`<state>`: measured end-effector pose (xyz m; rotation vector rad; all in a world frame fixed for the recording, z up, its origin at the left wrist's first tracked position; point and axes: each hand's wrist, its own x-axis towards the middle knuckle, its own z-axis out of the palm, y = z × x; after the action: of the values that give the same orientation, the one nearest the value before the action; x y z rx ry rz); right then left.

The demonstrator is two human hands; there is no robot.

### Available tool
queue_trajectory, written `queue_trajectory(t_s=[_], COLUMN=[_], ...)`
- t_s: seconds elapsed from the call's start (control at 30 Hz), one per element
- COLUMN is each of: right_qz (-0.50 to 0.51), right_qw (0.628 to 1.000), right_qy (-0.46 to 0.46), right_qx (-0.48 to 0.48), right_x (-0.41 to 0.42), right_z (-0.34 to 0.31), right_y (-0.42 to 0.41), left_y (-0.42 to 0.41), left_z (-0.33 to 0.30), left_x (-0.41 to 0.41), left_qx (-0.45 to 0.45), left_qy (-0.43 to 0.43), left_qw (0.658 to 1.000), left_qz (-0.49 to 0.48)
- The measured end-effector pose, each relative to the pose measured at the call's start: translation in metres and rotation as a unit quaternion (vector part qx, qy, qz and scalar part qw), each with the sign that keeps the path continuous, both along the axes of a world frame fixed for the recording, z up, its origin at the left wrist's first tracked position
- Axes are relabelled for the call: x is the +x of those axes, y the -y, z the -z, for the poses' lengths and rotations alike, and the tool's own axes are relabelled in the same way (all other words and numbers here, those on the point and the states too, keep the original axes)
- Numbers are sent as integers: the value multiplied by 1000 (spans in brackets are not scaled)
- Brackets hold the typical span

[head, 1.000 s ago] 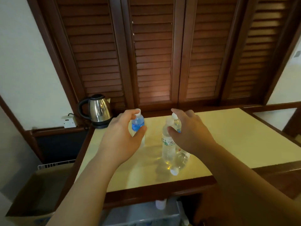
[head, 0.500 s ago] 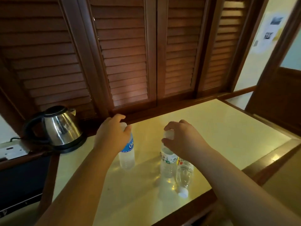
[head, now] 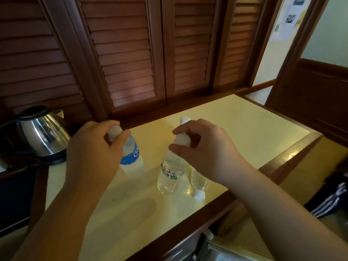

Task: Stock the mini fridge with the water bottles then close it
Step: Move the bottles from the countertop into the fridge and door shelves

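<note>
Fingertips (head: 125, 133) of the left hand (head: 92, 153) pinch round the white cap of the blue-label bottle (head: 131, 159), thumb on the near side, the rest curled over the top. The right hand (head: 205, 151) does likewise: thumb and curled fingers are shut round the cap and neck of the green-label bottle (head: 170, 172). Another white cap (head: 184, 120) shows just beyond those knuckles; whether the hand has hold of that bottle too cannot be told. Gripping at the necks looks chosen so each bottle can be lifted straight up and carried hanging, one per hand.

Both held bottles stand upright on the counter (head: 244, 129), toward its front edge. A third bottle (head: 198, 182) lies on its side just beside the green-label one, cap pointing at the front edge, partly hidden under the right wrist. At the counter's left edge sits a steel kettle (head: 42, 134), well clear of the hands. Below the front edge a pale corner of what may be the mini fridge (head: 231, 250) shows; nothing is stocked yet, by my reading.
</note>
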<state>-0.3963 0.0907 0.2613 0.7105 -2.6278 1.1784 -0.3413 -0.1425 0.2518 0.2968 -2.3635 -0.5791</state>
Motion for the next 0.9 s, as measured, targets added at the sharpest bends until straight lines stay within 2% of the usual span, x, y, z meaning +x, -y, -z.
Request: queue_trajectory(t_s=[0.17, 0.33, 0.43, 0.53, 0.63, 0.8, 0.9], right_qz=[-34, -87, -106, -125, -128, -65, -13], right_qw=[998, 996, 994, 990, 987, 987, 977], right_qy=[10, 8, 37, 61, 96, 140, 197], right_qx=[-49, -23, -4, 7, 13, 39, 82], right_x=[53, 102, 126, 150, 172, 201, 214], right_z=[-7, 13, 40, 78, 124, 216, 280], right_y=[-50, -126, -173, -213, -247, -277, -280], left_y=[-25, -77, -136, -196, -243, -285, -298], left_z=[-13, 9, 30, 54, 90, 160, 198], left_x=[56, 114, 154, 189, 217, 253, 268], left_qx=[-23, 22, 17, -3, 15, 65, 91], left_qy=[-25, -35, -21, 11, 46, 128, 151], left_qw=[999, 999, 999, 1000, 999, 990, 984], left_qz=[25, 31, 26, 21, 25, 9, 9])
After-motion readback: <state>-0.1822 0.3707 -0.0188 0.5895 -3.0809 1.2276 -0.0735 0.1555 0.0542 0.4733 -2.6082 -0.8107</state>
